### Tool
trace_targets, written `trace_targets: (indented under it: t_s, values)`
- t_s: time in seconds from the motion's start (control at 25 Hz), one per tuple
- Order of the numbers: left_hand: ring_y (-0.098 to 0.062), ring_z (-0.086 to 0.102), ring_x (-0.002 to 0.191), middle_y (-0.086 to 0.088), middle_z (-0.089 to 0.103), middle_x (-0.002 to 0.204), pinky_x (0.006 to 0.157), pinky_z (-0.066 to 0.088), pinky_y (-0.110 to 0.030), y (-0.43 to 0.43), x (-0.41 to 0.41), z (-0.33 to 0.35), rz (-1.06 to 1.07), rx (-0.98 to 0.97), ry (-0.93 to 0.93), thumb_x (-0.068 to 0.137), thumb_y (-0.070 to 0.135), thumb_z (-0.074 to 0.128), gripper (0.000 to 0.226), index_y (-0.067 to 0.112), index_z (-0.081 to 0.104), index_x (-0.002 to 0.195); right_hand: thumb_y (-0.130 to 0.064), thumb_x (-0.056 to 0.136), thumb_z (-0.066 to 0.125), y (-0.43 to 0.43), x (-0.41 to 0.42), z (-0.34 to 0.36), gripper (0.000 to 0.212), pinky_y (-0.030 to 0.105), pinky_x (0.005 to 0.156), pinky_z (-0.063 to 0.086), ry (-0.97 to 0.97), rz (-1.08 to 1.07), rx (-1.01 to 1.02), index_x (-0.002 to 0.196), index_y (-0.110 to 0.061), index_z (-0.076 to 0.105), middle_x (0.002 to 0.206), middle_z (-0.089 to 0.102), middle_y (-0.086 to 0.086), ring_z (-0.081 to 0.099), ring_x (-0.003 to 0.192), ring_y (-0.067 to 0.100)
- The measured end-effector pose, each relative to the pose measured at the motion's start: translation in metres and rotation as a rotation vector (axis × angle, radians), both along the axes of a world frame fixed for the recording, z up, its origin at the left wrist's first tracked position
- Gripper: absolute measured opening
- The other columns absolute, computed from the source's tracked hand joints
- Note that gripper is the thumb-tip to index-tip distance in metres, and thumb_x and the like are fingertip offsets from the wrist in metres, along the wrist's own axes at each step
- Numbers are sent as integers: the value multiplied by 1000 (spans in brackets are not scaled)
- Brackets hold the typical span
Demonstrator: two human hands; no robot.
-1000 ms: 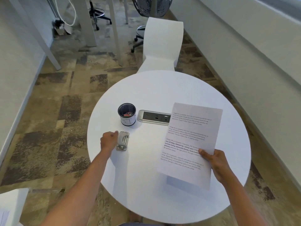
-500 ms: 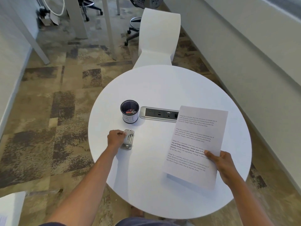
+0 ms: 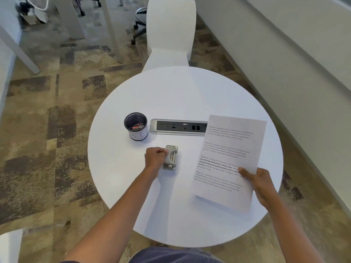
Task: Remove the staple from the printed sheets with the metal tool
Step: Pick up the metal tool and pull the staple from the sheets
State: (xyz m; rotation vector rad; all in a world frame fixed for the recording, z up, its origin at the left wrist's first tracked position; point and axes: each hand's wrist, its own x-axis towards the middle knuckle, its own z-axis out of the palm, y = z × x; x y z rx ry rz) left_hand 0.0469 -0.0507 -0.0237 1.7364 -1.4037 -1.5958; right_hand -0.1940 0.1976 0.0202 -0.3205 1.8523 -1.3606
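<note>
The printed sheets [image 3: 228, 160] are held tilted above the right half of the round white table [image 3: 186, 92], with my right hand [image 3: 258, 183] gripping their lower right edge, thumb on the text. The staple is too small to make out. A grey metal tool [image 3: 171, 157] lies on the table left of the sheets. My left hand [image 3: 155, 158] is closed around its left side, fingers curled on it. The tool still rests on the tabletop.
A dark mesh cup [image 3: 136, 126] with small items stands behind the tool. A silver power strip [image 3: 178, 127] is set into the table's middle, partly under the sheets. A white chair [image 3: 169, 33] stands at the far side. A wall runs along the right.
The camera has tipped down and nearer, so the table sits lower in view. My left hand has closed tighter on the tool. The sheets stay held in my right hand.
</note>
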Motion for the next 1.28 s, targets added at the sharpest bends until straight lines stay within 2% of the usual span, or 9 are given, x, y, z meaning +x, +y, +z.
trace_targets:
  t_s: [0.08,0.28,0.44,0.56,0.64,0.76,0.88,1.08,1.28]
  values:
    - [-21,57,72,-7,67,74,67,46,-27,13,-13,-2,-17,10,-7,79,11,69,13,12,70,66,-12,85,73,6,-6,-3,17,35,72,62,-12,-8,16,99,-3,75,97,79,10,76,89,28]
    - [-22,55,72,-9,65,76,69,46,-30,29,-28,-9,-5,59,-53,80,10,68,10,9,70,70,-10,84,73,16,-17,-10,15,31,66,62,-47,1,44,98,-3,75,95,79,10,77,85,27]
    - [-22,52,70,-8,64,74,64,42,-26,34,-29,-14,9,48,-103,80,11,67,10,4,72,74,-10,85,73,15,-26,-15,19,40,76,60,-59,29,58,102,0,73,97,79,12,76,87,30]
    - [-21,55,70,-7,65,75,58,44,-22,37,-30,-13,-1,4,-96,80,11,70,7,6,70,75,-9,86,72,9,-26,-22,20,40,75,60,-83,75,78,104,0,73,97,79,12,76,87,30]
    - [-21,58,73,-7,67,80,65,49,-26,38,-28,-11,14,-12,-56,78,14,74,9,8,69,82,-9,86,72,2,-24,-28,21,42,77,60,-102,119,94,105,-1,72,99,78,13,76,88,32]
    - [-21,59,86,-7,66,94,79,46,-29,35,-19,-13,-28,-35,-89,78,25,77,31,8,66,101,-9,86,73,-14,-20,-37,22,44,79,60,-104,185,125,105,0,72,101,77,17,75,88,34]
    - [-21,58,92,-8,64,98,84,44,-28,31,-15,-16,-108,-31,-103,80,26,75,41,4,63,113,-8,86,72,-27,-15,-45,20,43,79,61,-64,236,165,104,1,72,100,76,18,75,86,32]
    - [-21,59,92,-6,64,96,82,42,-27,33,-16,-18,-176,-57,-120,82,18,73,38,1,64,115,-9,87,72,-38,-8,-57,22,50,86,59,-71,246,187,105,4,71,101,75,20,73,91,36]
    - [-21,58,89,-3,64,90,83,44,-29,32,-15,-22,-187,-59,-95,82,17,73,29,5,67,107,-10,86,72,-46,-1,-61,20,45,83,60,-75,249,187,103,1,72,99,76,17,74,89,33]
